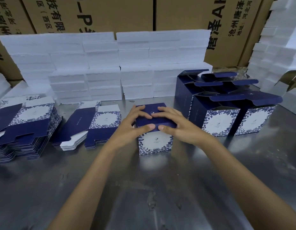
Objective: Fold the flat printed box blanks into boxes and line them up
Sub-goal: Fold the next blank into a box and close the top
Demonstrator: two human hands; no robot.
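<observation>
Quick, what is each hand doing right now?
Left hand: open, fingers spread and pressing on the dark top of the box.
Right hand: open, fingers pressing on the same box top; it grips nothing.

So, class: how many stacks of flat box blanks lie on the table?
2: a tall stack at the far left, and a lower stack just left of the left hand. None seem hidden.

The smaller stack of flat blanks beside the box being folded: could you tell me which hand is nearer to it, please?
Left. The left hand presses the box on the side facing the smaller stack; the right hand is on the box's far side.
</observation>
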